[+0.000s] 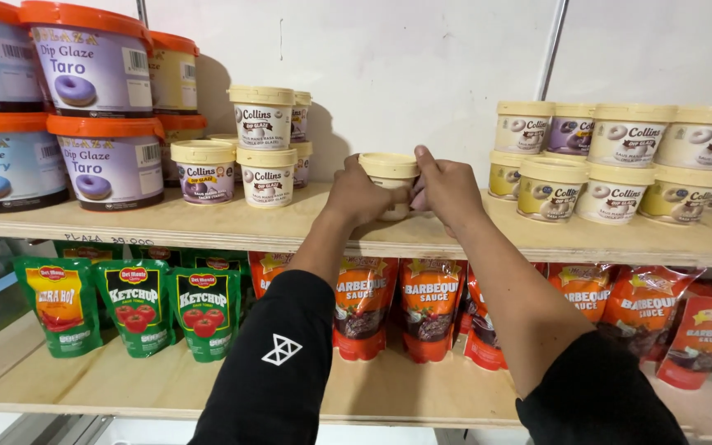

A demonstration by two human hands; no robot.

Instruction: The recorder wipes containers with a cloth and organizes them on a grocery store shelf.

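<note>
Two hands close on one small round tub [390, 183] with a cream plastic lid, standing on the upper plywood shelf [290, 231]. The left hand [358, 194] curls around the tub's left side, fingers wrapped against its wall; the right hand [447, 189] grips the right side, thumb and fingertips pinched at the lid's rim. Both arms wear black sleeves pushed up the forearm.

Left of the tub, on the same shelf, stand stacked tubs of the same kind [263, 144], smooth and cylindrical, and beyond them large purple-labelled buckets with orange lids [109, 156]. Right of the tub sits a two-tier group of matching cream tubs [611, 156]. Below the tub, on the lower shelf, glossy red sauce pouches [430, 313] stand upright, with green pouches [138, 305] further left.
</note>
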